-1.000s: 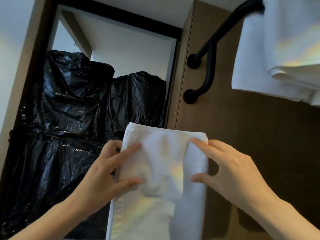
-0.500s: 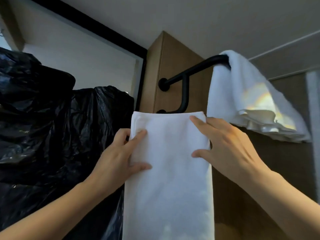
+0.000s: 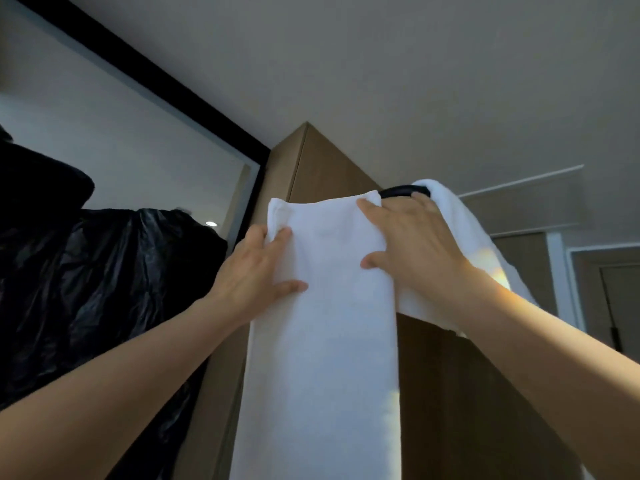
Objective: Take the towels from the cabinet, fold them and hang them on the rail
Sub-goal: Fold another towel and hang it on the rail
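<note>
A long folded white towel (image 3: 325, 341) hangs down in front of me, its top edge raised level with the black rail (image 3: 398, 192). My left hand (image 3: 256, 275) grips the towel's left edge near the top, thumb on the front. My right hand (image 3: 412, 244) holds the right edge, fingers spread over the cloth. A second white towel (image 3: 485, 258) is draped over the rail just right of my right hand. Most of the rail is hidden behind the towels.
The rail is fixed to a brown wooden cabinet side panel (image 3: 450, 393). Black plastic bags (image 3: 104, 289) fill the open compartment on the left, framed by a black edge (image 3: 156, 74). Above is a pale ceiling (image 3: 381, 64); a doorway (image 3: 609, 299) shows far right.
Both hands have lifted the folded towel upward, from below the rail's brackets to the height of the rail, beside the hung towel. My view tilted upward.
</note>
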Motion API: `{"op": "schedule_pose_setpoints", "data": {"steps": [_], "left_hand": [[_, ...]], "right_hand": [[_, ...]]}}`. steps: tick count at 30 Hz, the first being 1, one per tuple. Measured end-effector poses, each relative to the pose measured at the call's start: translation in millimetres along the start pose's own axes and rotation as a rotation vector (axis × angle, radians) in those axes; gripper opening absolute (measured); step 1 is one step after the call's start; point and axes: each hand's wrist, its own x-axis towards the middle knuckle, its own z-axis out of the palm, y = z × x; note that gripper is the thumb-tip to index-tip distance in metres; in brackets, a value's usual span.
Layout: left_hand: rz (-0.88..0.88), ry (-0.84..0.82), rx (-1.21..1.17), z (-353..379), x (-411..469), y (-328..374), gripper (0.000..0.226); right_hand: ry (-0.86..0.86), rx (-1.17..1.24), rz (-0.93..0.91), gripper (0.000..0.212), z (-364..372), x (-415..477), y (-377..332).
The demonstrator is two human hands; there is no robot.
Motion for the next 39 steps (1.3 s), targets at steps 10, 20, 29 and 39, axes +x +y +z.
{"op": "schedule_pose_setpoints", "data": {"steps": [10, 20, 29, 39], "left_hand": [[-0.041, 0.052, -0.105, 41.2, 56.6, -13.4, 0.085], [-0.111, 0.092, -0.562, 79.3, 94.1, -10.9, 0.057], [-0.114, 0.155, -0.642, 86.8, 116.7, -15.0, 0.046], [-0.494, 0.199, -0.886, 106.7, 31.4, -31.9, 0.044]], "right_hand": [[0.055, -0.122, -0.039, 0.087, 25.3, 56.0, 11.1], [-0.036, 0.128, 0.108, 0.085, 20.9, 81.1, 34.6], [-0.118, 0.207, 0.167, 0.045, 20.9, 94.8, 34.0], [-0.109, 0.2, 0.185, 0.034, 20.9, 89.6, 29.4]]}}
